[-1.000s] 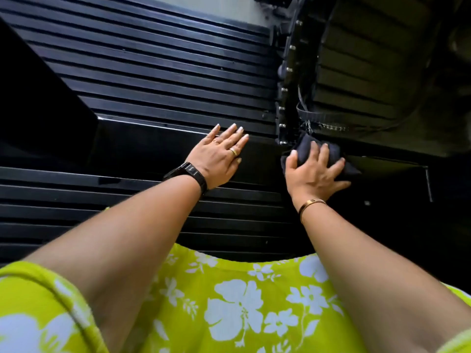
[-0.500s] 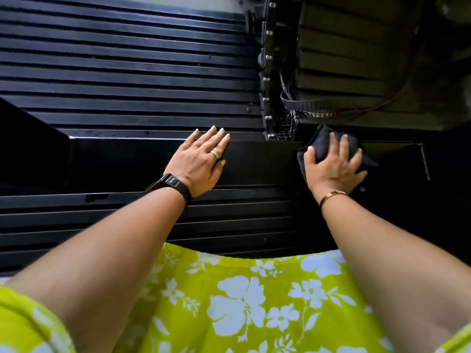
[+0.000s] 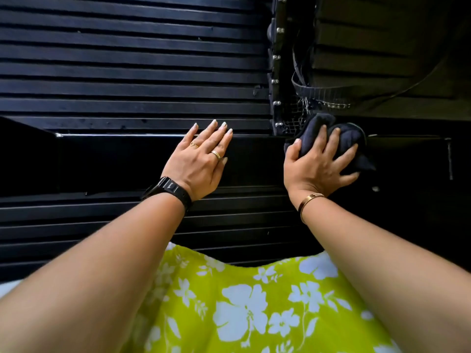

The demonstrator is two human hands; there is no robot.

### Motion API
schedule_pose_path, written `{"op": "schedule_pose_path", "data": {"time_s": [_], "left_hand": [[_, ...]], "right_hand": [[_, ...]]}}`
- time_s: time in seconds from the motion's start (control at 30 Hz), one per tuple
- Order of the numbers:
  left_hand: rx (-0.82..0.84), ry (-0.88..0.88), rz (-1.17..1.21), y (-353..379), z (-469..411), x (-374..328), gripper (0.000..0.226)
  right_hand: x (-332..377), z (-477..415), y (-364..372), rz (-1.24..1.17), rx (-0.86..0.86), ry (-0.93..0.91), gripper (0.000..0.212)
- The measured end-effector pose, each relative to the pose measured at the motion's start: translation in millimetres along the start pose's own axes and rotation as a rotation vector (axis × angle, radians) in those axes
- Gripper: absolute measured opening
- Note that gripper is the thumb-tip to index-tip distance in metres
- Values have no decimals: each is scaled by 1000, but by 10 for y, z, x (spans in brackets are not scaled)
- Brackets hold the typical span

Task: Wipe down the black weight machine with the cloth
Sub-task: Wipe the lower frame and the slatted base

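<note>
On the flat front panel of the black weight machine [image 3: 127,161] the left hand [image 3: 200,161] lies open, palm down, its straight fingers close together and their tips reaching the panel's bright upper edge; two rings [image 3: 216,154] show on its fingers and a black watch [image 3: 169,191] sits on the wrist; just to its right, apart from it, the right hand [image 3: 318,164] presses a bunched dark cloth [image 3: 349,135] against the same panel, fingers splayed and bent over the wad, thumb hooked round its left side; the cloth sits at the panel's upper edge, its top touching the foot of a patch of wire mesh [image 3: 293,118], and one corner pokes out past the little finger; a gold bangle [image 3: 309,200] circles the right wrist; above the mesh a black upright carries a column of silver bolts [image 3: 276,80], and a dark ribbed strap [image 3: 318,93] loops beside it; horizontal black slats [image 3: 127,72] fill the area above the left hand, and more slats run below the panel; both bare forearms reach in from below, over a lime-green garment [image 3: 242,309] printed with white flowers.
</note>
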State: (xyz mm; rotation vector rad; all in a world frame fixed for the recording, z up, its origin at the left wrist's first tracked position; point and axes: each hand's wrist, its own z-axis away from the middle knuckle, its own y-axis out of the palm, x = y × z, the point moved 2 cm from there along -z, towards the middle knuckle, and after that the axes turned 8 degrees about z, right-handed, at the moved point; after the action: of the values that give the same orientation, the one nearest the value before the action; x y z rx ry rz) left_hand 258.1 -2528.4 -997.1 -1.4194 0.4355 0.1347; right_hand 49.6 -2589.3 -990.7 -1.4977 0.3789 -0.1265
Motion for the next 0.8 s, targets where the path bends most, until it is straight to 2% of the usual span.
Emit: {"op": "schedule_pose_path", "data": {"time_s": [0.3, 0.4, 0.47, 0.53, 0.7, 0.8], "left_hand": [[36, 40, 46, 34, 6, 47, 56], [72, 16, 132, -13, 9, 77, 59], [70, 18, 171, -35, 61, 71, 58], [83, -32, 216, -31, 241, 33, 58], [128, -222, 290, -80, 1048, -332, 58], [152, -294, 293, -271, 1425, -588, 60]], "right_hand": [[14, -10, 7, 38, 24, -24, 64], [10, 1, -78, 51, 112, -67, 69], [-30, 89, -129, 77, 192, -198, 81], [-59, 310, -201, 161, 236, -406, 81], [-49, 990, -474, 163, 326, -853, 60], [-149, 1523, -656, -10, 404, -998, 33]]}}
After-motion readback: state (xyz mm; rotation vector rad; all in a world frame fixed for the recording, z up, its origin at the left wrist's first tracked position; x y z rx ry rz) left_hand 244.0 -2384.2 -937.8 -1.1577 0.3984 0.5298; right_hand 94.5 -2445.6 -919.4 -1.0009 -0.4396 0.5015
